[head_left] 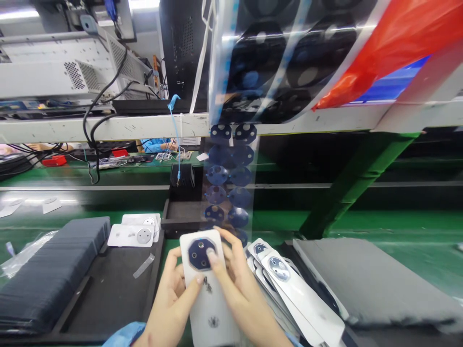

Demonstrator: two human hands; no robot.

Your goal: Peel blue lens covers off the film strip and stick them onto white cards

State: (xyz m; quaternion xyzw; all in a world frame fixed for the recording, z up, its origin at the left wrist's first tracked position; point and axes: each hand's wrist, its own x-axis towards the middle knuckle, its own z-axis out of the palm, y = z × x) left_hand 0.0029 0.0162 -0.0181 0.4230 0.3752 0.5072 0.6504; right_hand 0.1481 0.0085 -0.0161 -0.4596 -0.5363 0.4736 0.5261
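White plastic, a phone back cover (208, 284), sits upright between both hands at the near edge of the bench, camera end away from the person. The left hand (173, 299) grips the cover along its left edge, thumb laid across the face below the camera ring. The right hand (237, 289) closes on the right edge, its thumb pressing at the dark blue lens film (200, 253) that sits on the octagonal camera opening. A clear film strip (229, 183) carrying two columns of the same blue discs hangs down from the shelf above and ends just behind the cover. To the right, a fan of like covers (289, 284) lies overlapping, touching a grey pad (365, 279). To the left, a black tray (104, 289) holds a row of dark sheets (50, 270) and, at its far end, two more white covers (135, 233). Judgement: the step in hand appears to be seating the lens film on the camera ring, and it looks near done, since the film already covers the opening. The next move calls for an even press around the rim, a check that the holes line up, and a steady hold on the cover so that it does not slip.
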